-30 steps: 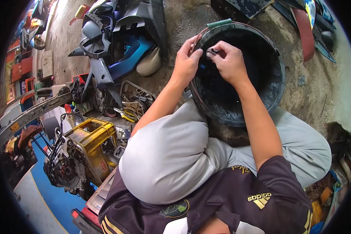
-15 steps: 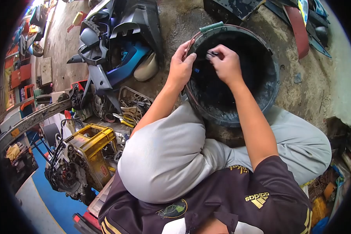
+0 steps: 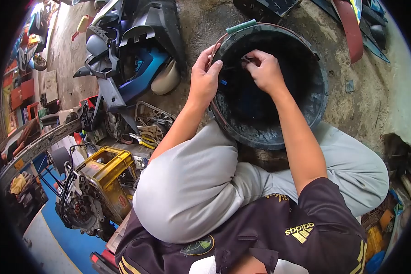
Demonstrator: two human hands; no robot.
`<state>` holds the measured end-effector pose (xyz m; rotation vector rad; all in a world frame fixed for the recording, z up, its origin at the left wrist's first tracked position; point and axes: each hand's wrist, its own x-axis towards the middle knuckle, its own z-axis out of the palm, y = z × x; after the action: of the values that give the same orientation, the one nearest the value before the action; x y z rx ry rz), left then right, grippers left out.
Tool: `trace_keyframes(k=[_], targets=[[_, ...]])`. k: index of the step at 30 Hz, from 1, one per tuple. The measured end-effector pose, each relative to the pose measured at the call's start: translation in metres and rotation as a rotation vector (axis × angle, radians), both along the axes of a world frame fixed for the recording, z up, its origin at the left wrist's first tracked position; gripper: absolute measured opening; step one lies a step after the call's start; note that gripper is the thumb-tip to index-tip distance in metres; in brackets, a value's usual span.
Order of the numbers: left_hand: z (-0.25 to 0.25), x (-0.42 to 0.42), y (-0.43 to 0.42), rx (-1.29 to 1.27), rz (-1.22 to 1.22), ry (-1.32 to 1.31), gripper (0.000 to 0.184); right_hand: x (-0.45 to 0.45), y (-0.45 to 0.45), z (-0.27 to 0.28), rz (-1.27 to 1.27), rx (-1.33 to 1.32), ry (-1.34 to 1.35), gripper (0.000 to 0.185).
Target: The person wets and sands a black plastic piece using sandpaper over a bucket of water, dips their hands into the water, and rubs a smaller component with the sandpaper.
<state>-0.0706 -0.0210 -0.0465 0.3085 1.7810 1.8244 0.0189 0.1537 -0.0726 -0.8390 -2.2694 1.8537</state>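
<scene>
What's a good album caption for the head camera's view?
Left hand at the rim of a dark bucket, right hand pinching a small object over its opening.

Bucket [image 3: 316, 102]: on floor [image 3: 360, 105], before legs [image 3: 187, 187]
Left hand [image 3: 204, 82]: at bucket's left rim
Right hand [image 3: 265, 72]: over bucket opening
Fairings [image 3: 144, 82]: left of bucket
Crate [image 3: 115, 180]: left of legs

A dark, short-sleeved shirt [image 3: 255, 221] is worn, marked with a gold adidas logo [image 3: 301, 233], gold lettering [image 3: 277, 198] and a green emblem [image 3: 199, 247] edged in gold; its outer sides are trimmed with yellow stripes [image 3: 362, 253]; loose, pale grey trousers [image 3: 189, 187] are worn below, gathered into folds.
</scene>
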Motion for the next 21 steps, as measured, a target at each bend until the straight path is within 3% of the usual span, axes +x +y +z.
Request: trace_keyframes(k=[2,6,12,15,21], targets=[[0.0,0.0,-0.001,0.01,-0.02,-0.009,0.054,0.001,-0.006,0.018,0.048,-0.023,0.002,0.012],[0.0,-0.001,0.0,-0.008,-0.012,0.011,0.053,0.003,-0.001,-0.006,-0.027,0.116,-0.013,0.011],[0.001,0.002,0.002,-0.017,0.025,0.045,0.05,0.007,-0.025,-0.004,-0.163,-0.104,0.084,0.01],[0.0,0.002,0.0,-0.009,0.027,0.032,0.049,0.007,-0.018,-0.007,-0.252,0.005,0.006,0.012],[0.003,0.002,0.001,-0.03,0.036,0.039,0.049,0.012,-0.018,0.013,-0.112,0.067,0.036,0.012]])
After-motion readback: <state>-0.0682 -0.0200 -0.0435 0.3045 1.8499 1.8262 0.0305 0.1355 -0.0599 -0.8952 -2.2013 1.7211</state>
